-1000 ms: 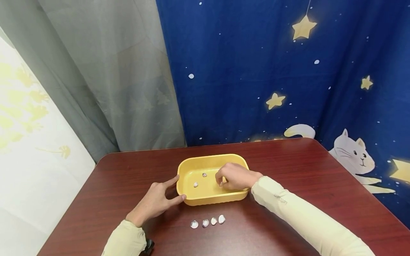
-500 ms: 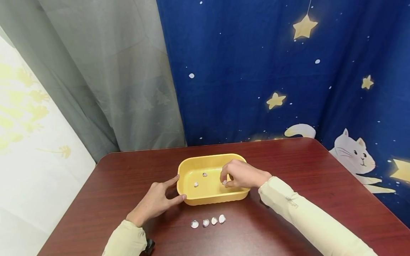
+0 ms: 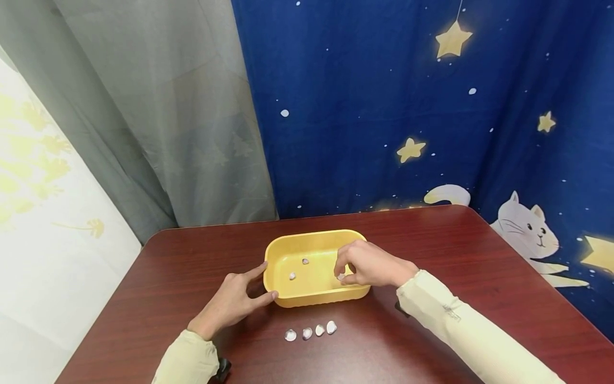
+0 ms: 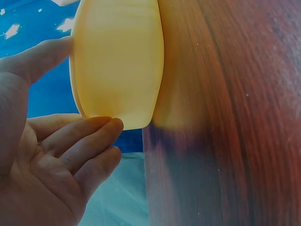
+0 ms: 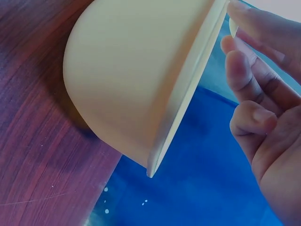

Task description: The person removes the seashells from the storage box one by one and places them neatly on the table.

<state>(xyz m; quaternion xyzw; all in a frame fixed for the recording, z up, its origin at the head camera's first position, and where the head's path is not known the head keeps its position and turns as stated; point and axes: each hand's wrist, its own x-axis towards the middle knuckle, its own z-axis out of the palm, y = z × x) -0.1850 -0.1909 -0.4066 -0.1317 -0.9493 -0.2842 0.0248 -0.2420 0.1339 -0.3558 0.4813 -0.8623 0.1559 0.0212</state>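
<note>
A yellow plastic basin (image 3: pixel 314 300) stands on the table. My left hand (image 3: pixel 230 301) rests at its left end, thumb on the near corner and the fingers spread along the end wall, as the left wrist view also shows. Over the basin's right part, my right hand (image 3: pixel 371 264) pinches a small whitish seashell (image 3: pixel 341 277) between thumb and fingertips. In the right wrist view a bit of this pale shell (image 5: pixel 233 28) shows by the rim. Inside the basin lie two small shells, one whitish shell (image 3: pixel 292 276) and one darker shell (image 3: pixel 305 261).
Several white shells lie in a short row in front of the basin, among them a rightmost shell (image 3: pixel 331 327) and a leftmost shell (image 3: pixel 290 335). Beneath everything is a dark red wooden table (image 3: pixel 201 250). Grey and blue curtains (image 3: pixel 336 106) hang behind its far edge.
My right hand has risen slightly and moved right within the basin, with the shell between its fingertips. My left hand stays at the basin's left end.
</note>
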